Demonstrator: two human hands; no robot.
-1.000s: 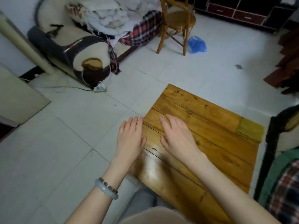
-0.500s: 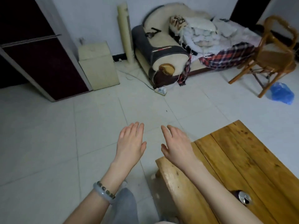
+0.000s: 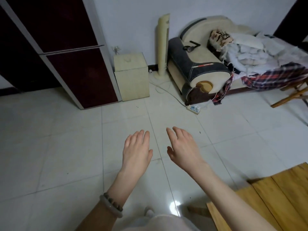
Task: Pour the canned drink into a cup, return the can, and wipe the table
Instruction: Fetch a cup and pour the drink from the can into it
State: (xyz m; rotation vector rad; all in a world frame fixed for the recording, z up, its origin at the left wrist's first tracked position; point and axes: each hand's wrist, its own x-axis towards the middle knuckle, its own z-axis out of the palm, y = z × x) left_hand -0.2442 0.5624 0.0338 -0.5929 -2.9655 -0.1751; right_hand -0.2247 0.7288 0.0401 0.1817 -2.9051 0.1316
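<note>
Two bare hands reached forward, palms down, above a white tiled floor (image 3: 66, 147). The left hand (image 3: 135, 150) was spread flat with fingers together and loosely extended, holding nothing. The right hand (image 3: 183, 149) was likewise flat and empty, fingers slightly fanned, thumb out to the inner side. The hands were near each other but apart, with a strip of floor showing between them. A pale bangle and a string of dark beads (image 3: 111, 205) circled the left wrist.

The wooden tabletop (image 3: 270, 200), made of golden planks, filled only the lower right corner. Both hands lay beyond its near-left corner, over the floor rather than over the wood; the right forearm crossed in front of that corner. No can, cup or cloth showed on the visible part of the tabletop, so where they were could not be told.

Farther from the tabletop, against the white wall, stood a cream and dark sofa (image 3: 198, 67) piled with white bedding and a red plaid cloth (image 3: 273, 77). Left of the sofa stood a tall cream tower, perhaps a fan (image 3: 162, 45), then a pale box-like cabinet (image 3: 131, 75), then a dark red door with a grey frame (image 3: 70, 52). A white power strip (image 3: 194, 108) lay on the floor in front of the sofa, its cord trailing toward the wall. Part of a wooden chair (image 3: 293, 95) showed at the right edge.
</note>
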